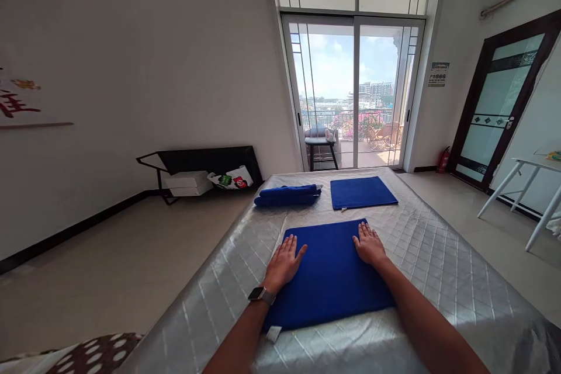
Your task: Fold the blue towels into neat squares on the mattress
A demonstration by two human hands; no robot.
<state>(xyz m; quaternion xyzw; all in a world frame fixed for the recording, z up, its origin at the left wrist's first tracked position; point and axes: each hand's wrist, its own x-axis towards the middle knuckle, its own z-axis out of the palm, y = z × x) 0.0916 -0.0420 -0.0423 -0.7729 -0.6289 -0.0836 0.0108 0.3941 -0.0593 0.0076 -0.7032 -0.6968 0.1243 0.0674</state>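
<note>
A flat blue cloth [331, 277], folded to a rectangle, lies in front of me on the plastic-covered mattress [442, 280]. A small white tag [273, 334] sticks out at its near left corner. My left hand [284, 263], with a watch on the wrist, rests palm down on the cloth's left edge, fingers stretched. On the right edge my right hand [369, 243] lies flat too, its fingers pointing away from me. Beyond them are a second flat blue cloth [363, 192] at the right and a thicker folded blue cloth [288, 195] at the left.
Against the left wall stands a black frame [205, 159] with white boxes [188, 183] and a printed bag [232, 178]. Glass sliding doors [354, 93] are at the far end. A white table [532, 166] stands right. Brown dotted fabric [94, 355] lies at lower left.
</note>
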